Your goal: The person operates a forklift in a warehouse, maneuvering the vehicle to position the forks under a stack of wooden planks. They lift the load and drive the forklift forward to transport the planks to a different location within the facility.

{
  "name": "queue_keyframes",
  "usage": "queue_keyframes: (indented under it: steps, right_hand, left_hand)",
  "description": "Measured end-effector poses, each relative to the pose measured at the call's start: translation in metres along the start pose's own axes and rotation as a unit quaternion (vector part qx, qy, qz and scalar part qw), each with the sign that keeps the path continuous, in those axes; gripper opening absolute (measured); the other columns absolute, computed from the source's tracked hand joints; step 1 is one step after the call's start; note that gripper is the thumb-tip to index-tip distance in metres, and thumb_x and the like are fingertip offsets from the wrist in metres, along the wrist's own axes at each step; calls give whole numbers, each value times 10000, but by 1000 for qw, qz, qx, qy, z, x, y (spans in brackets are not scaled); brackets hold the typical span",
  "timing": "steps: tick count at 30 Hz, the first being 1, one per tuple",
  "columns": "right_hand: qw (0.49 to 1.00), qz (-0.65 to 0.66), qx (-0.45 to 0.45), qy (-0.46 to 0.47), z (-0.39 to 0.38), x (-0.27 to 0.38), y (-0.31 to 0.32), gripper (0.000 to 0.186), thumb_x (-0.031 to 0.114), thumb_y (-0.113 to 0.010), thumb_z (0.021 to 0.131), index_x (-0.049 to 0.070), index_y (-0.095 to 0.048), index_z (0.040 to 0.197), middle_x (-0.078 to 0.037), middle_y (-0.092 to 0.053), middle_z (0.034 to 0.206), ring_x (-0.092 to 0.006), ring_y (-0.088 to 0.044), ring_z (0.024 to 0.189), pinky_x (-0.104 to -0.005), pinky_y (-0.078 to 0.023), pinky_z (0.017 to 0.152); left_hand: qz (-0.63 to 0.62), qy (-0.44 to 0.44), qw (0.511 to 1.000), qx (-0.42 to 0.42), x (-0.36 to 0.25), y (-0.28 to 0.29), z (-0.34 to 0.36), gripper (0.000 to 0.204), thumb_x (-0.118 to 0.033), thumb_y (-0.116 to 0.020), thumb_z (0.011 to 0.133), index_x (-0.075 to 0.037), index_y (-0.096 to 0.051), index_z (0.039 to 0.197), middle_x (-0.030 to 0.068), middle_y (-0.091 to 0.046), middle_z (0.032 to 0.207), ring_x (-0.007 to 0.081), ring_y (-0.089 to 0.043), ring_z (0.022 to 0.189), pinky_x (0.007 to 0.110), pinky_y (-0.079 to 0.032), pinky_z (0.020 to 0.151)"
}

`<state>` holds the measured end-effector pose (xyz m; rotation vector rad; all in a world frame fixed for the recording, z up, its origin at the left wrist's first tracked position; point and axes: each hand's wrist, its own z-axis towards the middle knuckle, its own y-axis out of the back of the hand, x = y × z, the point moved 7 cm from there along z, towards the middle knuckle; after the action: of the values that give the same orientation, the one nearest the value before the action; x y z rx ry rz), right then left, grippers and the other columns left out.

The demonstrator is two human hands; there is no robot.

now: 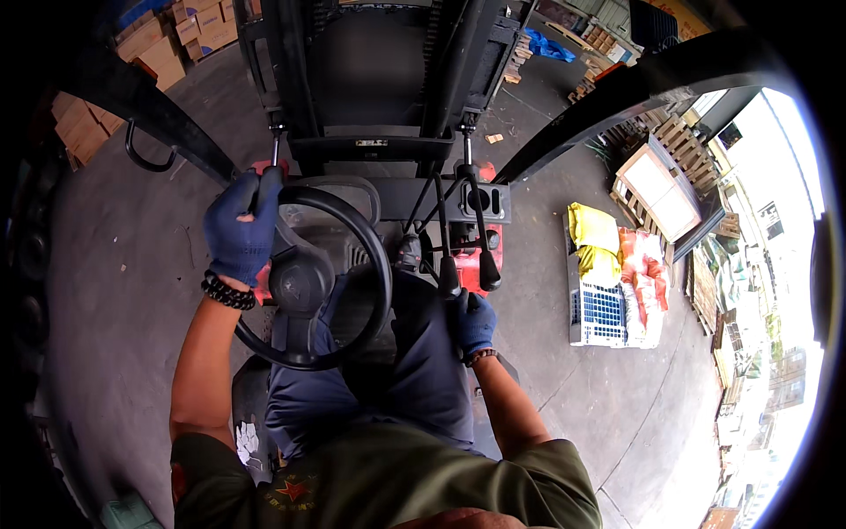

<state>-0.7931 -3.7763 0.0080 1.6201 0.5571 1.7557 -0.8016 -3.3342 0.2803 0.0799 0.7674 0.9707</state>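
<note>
A black steering wheel (382, 257) stands in front of my lap. My left hand (242, 227), in a blue knit glove, is closed on the wheel's upper left rim and covers that part of it. Right of the wheel, two black control levers (448, 278) rise with bulbous knobs. My right hand (477, 323), gloved the same way, lies curled just beneath the knobs, its fingertips by the nearer one. What its fingers hold, if anything, is hidden. A dark shoe (408, 251) shows on the floor plate between wheel and levers.
The forklift's mast (370, 75) rises ahead between dark frame posts (652, 93). Stacked cartons (198, 26) stand far left. On the right are a white crate (599, 317) with yellow and red-white sacks (595, 229), wooden pallets (683, 145), and a bright opening along the edge.
</note>
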Motion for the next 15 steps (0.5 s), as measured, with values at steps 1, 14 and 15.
queue_keyframes:
  steps: [1,14,15]
  right_hand:
    - [1000,-11,7,-1,2,0,-4,425,345,-654,1119,23,-726,851,-238,-723,821,-453,-704,759,-508,-510,660]
    - [998,58,16,-8,-30,-30,25,433,307,-634,1143,1,-758,862,-225,-743,815,-412,-712,746,-489,-520,679]
    - [996,79,23,-21,-31,-36,22,432,306,-634,1145,0,-767,870,-223,-751,820,-402,-718,744,-482,-521,679]
  left_hand:
    - [-4,94,996,9,40,23,-22,281,-117,-764,1075,-3,-635,854,135,-546,710,248,-422,618,375,-435,598]
    - [2,-78,989,126,-145,-100,-29,348,-327,-830,1003,-84,-685,800,167,-622,686,330,-616,593,434,-498,608]
    - [2,-34,993,109,-120,-92,-8,318,-291,-819,1023,-67,-696,832,182,-622,709,323,-602,600,411,-499,615]
